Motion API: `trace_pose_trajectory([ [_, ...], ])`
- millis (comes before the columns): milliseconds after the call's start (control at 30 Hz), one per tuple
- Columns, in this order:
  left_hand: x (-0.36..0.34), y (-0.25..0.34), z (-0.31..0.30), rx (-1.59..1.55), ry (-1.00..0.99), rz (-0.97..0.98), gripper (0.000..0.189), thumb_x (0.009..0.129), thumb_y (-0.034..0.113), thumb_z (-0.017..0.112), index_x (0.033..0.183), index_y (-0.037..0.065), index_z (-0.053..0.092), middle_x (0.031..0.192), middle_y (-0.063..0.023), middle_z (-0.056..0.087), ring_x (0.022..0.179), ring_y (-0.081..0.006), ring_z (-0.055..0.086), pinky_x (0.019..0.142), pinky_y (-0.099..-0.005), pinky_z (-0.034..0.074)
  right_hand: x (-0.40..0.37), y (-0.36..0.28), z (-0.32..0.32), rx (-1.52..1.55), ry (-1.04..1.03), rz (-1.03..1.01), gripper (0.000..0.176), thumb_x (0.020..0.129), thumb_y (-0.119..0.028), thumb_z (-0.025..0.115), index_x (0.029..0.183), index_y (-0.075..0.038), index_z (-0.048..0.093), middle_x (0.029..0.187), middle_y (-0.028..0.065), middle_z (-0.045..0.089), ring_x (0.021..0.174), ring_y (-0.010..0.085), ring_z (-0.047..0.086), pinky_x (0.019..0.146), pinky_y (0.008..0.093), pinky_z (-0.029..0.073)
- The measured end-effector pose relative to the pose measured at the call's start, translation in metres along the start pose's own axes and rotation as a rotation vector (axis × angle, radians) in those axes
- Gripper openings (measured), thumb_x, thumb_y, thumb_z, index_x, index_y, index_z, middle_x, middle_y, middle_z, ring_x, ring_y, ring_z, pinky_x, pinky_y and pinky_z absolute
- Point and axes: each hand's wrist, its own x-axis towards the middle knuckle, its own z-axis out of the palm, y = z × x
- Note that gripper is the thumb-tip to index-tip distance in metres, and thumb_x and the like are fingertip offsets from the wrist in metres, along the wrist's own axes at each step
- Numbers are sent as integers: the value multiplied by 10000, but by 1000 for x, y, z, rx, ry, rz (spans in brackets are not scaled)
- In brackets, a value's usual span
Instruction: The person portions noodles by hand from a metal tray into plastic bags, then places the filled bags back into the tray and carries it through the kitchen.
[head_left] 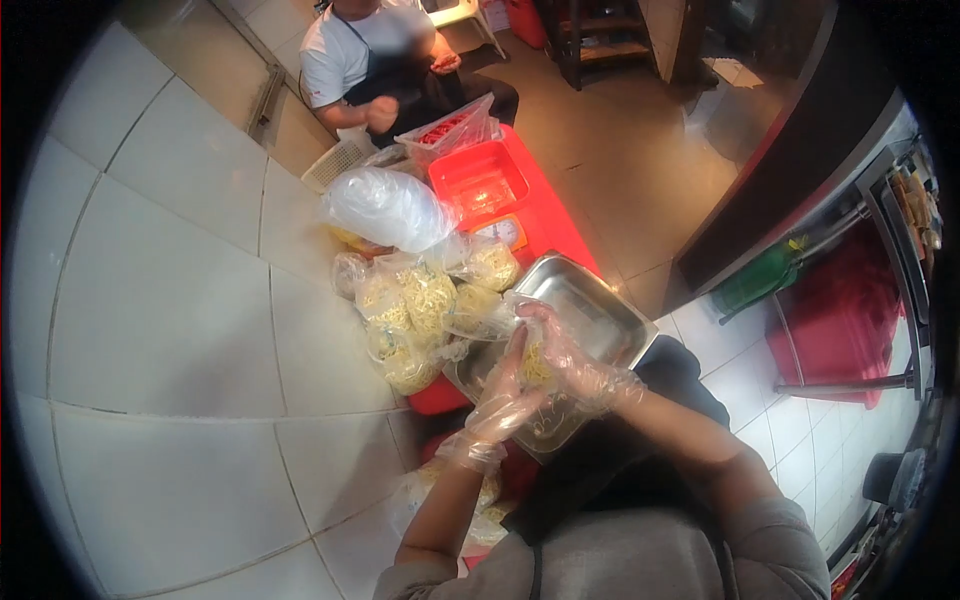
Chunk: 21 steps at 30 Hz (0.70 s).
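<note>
Both my hands wear clear plastic gloves and meet above a steel tray (600, 300). Between them is a clear bag of yellowish noodles (537, 366). My left hand (503, 398) presses on the bag's left side, fingers pointing away from me. Against its right side and top, my right hand (568, 358) curls its fingers round the plastic. Just left of the tray, several filled noodle bags (428, 300) are piled on the red table (548, 225). Some loose noodle bits lie in the near part of the tray.
Beyond the noodle bags lie a large clear plastic bundle (388, 208) and a red basin (480, 180). A person (385, 60) in an apron sits at the table's far end. White tiled wall (170, 330) borders the left. More noodle bags (490, 500) sit low beside my left forearm.
</note>
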Motion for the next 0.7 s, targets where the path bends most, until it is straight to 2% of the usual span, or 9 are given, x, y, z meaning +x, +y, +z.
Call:
trace_pose_trajectory([
  [200,20,9,-17,-436,-162,-55,850,809,-115,573,1531,48,155,1486,-143,341,850,-133,623,736,-287,547,16,28,-42,233,431,-32,469,987,-380,518,1307,-51,427,1443,130,384,1359,217,325,1123,377,243],
  [267,33,27,-23,-361,-169,-42,840,816,-115,563,1532,49,157,1413,-129,444,830,-127,625,760,-295,541,13,29,-62,153,696,90,278,955,-173,576,1192,-34,536,1264,96,561,1131,169,531,976,306,413],
  [300,40,32,-23,-455,-156,6,837,812,-121,555,1532,51,163,1420,-125,438,803,-134,634,775,-299,537,3,36,-74,-283,703,279,224,918,-170,609,1097,-37,597,1125,96,637,1009,218,606,884,332,474],
  [367,55,49,-32,-320,-117,-51,833,819,-110,569,1531,56,170,1485,-135,350,813,-138,638,782,-296,537,-19,100,-101,-1097,204,545,201,862,-116,594,1023,2,621,1013,155,656,939,296,640,784,385,512],
  [400,63,54,-36,-252,-98,-78,831,822,-104,575,1531,59,174,1518,-139,306,818,-140,640,785,-294,536,-32,117,-94,-1326,-139,451,196,832,-96,580,992,14,611,967,191,647,914,332,638,762,409,513],
  [467,75,19,-41,-251,-41,-30,795,847,-62,576,1526,45,175,1522,-154,295,841,-146,643,811,-295,531,-67,135,-65,-1321,-402,401,175,790,-59,553,937,25,597,880,231,630,858,367,636,733,439,513],
  [567,60,-16,-39,-352,115,99,735,865,-38,559,1509,17,207,1473,-159,373,894,-165,634,825,-297,527,-109,164,-2,-1165,-311,144,168,799,-80,559,949,-13,592,826,204,633,793,371,629,728,438,510],
  [667,14,-39,-41,-301,471,112,657,886,-3,558,1474,-13,263,1449,-165,401,1012,-192,603,840,-311,522,-89,137,23,-634,-776,199,253,819,-98,561,1059,-21,580,895,179,638,822,374,623,751,441,516],
  [700,1,-67,-42,-245,633,122,627,895,20,563,1457,-21,287,1446,-170,402,1062,-196,583,851,-319,516,-72,124,27,-463,-586,395,272,825,-98,558,1087,-26,572,920,178,635,847,373,621,770,442,512],
])
